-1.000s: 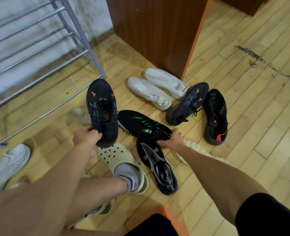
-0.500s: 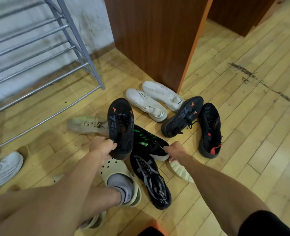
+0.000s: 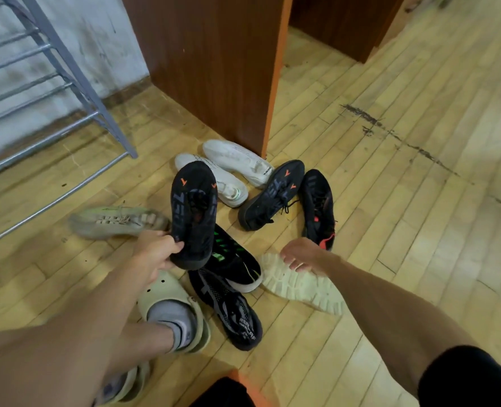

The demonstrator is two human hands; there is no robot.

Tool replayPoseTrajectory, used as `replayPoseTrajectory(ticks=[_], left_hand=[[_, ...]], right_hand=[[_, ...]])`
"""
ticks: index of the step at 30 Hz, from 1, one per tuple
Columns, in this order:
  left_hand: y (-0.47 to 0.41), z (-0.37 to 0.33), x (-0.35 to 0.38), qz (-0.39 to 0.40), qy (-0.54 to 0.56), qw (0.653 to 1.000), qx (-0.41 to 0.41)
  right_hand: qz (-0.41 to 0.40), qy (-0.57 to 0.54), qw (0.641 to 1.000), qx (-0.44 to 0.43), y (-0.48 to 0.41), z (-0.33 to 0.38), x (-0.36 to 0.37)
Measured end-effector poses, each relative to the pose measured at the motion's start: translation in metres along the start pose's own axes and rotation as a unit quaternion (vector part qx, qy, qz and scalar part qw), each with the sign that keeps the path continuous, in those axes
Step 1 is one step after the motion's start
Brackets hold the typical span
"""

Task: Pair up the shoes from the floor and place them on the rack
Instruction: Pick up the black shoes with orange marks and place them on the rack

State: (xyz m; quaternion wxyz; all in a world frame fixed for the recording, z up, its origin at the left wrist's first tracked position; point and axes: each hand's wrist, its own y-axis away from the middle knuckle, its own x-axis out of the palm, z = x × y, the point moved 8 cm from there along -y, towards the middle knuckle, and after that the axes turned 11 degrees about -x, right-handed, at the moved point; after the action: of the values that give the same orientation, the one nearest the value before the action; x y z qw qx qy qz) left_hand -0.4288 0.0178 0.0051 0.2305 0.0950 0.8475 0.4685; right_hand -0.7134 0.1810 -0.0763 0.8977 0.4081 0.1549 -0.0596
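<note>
Wooden floorboards (image 3: 390,230) are carrying scattered shoes (image 3: 237,160). Left hand (image 3: 155,254) is gripping a black sneaker (image 3: 193,212); right hand (image 3: 302,255) is hovering loose-fingered, empty.

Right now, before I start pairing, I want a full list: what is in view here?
rack: one, grey metal, upper left
cabinet: one, brown wood, top centre
held shoe: one, black with orange marks, lifted
matching shoe: one, same colours, floor by cabinet
red-heeled shoe: one, black, right of it
white shoes: two, white, at cabinet's corner
green-striped shoe: one, black, floor centre
grey-patterned shoe: one, black, floor nearest
beige sneaker: one, beige, floor left
upturned shoe: one, pale sole up, floor right
clogs: two, cream, on the feet
left hand: grips the held shoe's heel end
right hand: fingers at the upturned shoe's sole
</note>
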Motion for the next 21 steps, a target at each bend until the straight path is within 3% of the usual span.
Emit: replayPoseTrajectory(ticks=[7, 13, 21], left_hand=[[0.024, -0.034, 0.005, 0.024, 0.007, 0.998, 0.050], [0.022, -0.035, 0.009, 0.039, 0.038, 0.997, 0.060], [-0.003, -0.023, -0.010, 0.028, 0.093, 0.995, 0.037]], right_hand=[[-0.057, -0.089, 0.993, -0.055, -0.012, 0.056, -0.017], [-0.127, -0.188, 0.974, 0.001, -0.051, 0.057, 0.001], [-0.221, -0.417, 0.880, 0.052, -0.084, 0.057, 0.031]])
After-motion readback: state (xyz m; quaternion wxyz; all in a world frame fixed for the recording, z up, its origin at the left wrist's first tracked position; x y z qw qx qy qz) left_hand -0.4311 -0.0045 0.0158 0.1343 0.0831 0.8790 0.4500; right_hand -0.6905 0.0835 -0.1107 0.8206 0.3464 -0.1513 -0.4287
